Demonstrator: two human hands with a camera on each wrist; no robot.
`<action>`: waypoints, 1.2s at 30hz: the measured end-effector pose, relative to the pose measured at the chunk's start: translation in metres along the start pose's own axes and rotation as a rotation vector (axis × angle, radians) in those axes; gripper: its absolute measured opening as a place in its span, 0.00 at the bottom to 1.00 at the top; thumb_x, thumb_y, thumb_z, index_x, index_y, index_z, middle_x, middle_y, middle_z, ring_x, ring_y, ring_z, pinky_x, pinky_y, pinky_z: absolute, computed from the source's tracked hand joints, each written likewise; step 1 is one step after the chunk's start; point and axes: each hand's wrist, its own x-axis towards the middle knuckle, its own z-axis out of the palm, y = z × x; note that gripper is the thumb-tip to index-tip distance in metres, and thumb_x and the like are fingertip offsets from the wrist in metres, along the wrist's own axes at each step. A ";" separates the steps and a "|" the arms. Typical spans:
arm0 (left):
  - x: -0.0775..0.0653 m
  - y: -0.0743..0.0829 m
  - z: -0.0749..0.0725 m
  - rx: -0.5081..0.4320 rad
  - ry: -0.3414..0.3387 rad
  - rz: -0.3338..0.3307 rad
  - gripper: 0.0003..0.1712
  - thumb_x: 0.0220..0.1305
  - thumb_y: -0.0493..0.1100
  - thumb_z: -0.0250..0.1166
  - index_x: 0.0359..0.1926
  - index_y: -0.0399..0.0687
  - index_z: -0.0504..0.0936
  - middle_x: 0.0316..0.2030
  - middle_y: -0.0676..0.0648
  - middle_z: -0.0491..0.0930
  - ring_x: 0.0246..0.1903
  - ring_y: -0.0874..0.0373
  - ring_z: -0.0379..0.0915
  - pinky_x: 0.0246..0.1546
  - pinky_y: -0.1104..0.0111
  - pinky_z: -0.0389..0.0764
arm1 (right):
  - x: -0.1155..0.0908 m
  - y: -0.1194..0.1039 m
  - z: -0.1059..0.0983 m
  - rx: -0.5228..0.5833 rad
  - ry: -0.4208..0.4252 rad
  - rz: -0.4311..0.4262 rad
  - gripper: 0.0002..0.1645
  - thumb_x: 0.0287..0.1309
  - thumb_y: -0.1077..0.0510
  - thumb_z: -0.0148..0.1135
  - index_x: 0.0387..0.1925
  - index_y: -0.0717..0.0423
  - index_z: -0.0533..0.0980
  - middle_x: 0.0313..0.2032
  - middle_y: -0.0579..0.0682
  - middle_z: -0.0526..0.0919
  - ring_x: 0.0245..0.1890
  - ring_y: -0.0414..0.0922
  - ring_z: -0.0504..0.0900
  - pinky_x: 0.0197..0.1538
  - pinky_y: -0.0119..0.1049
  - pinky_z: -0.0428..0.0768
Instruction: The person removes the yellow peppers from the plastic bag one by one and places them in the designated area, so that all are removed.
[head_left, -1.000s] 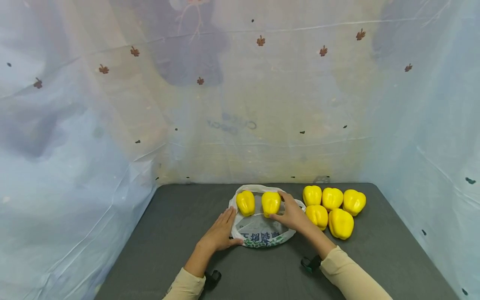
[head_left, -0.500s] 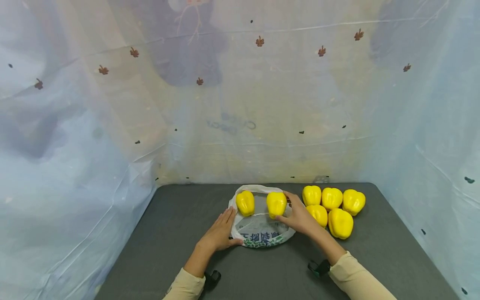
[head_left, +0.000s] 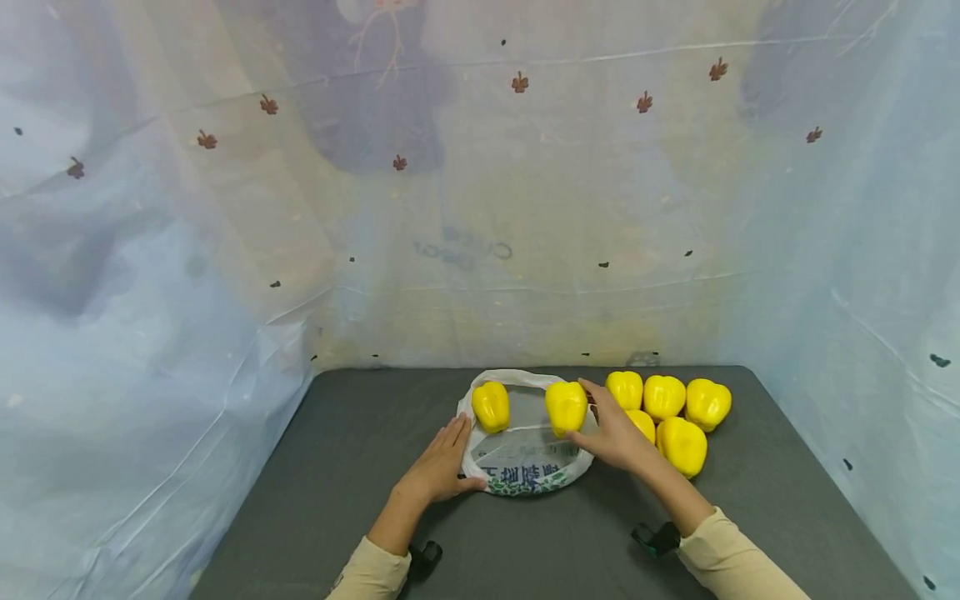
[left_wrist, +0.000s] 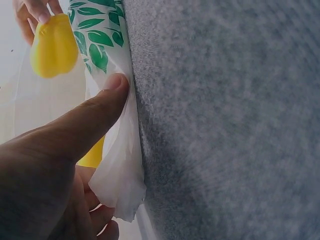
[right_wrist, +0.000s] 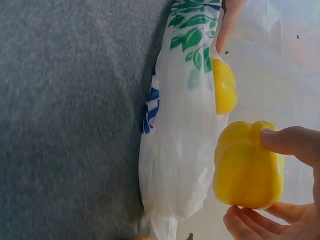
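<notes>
My right hand (head_left: 617, 433) pinches a yellow bell pepper (head_left: 566, 408) between thumb and fingers, over the right part of the open white plastic bag (head_left: 471, 457). In the right wrist view, this pepper is held clear of the bag's rim. Another yellow bell pepper (head_left: 491, 407) sits inside the bag at its left side, its top showing above the rim in the right wrist view. My left hand (head_left: 437, 467) rests against the bag's left side with its fingers extended. Its thumb (left_wrist: 95, 117) presses the front of the bag, near the green leaf print.
Several more yellow bell peppers (head_left: 682, 447) stand grouped on the dark grey table (head_left: 360, 433), right of the bag. My right hand partly hides one of them. A pale patterned curtain (head_left: 480, 208) hangs behind the table and along both sides.
My right hand has moved rightward with the bell pepper, away from the pepper at the bag's left side. The left hand and the bag have stayed in place.
</notes>
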 end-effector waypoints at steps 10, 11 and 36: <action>-0.002 0.003 -0.004 0.009 0.014 0.018 0.66 0.65 0.61 0.78 0.85 0.31 0.50 0.85 0.33 0.46 0.84 0.39 0.44 0.83 0.46 0.51 | -0.013 0.002 -0.018 -0.073 0.044 -0.049 0.56 0.63 0.59 0.79 0.80 0.71 0.55 0.71 0.74 0.67 0.68 0.69 0.74 0.67 0.65 0.78; -0.002 0.004 -0.005 0.010 0.012 0.016 0.66 0.65 0.61 0.77 0.85 0.32 0.49 0.85 0.33 0.46 0.84 0.40 0.44 0.83 0.47 0.51 | -0.015 0.002 -0.020 -0.068 0.045 -0.048 0.56 0.63 0.60 0.79 0.80 0.70 0.55 0.72 0.74 0.67 0.68 0.70 0.74 0.68 0.66 0.78; 0.000 -0.001 0.000 -0.005 0.013 0.023 0.66 0.65 0.61 0.77 0.85 0.33 0.49 0.85 0.34 0.45 0.84 0.41 0.43 0.84 0.47 0.51 | -0.041 0.016 -0.060 -0.049 0.071 -0.007 0.58 0.62 0.60 0.79 0.82 0.70 0.53 0.75 0.73 0.61 0.69 0.71 0.71 0.70 0.68 0.74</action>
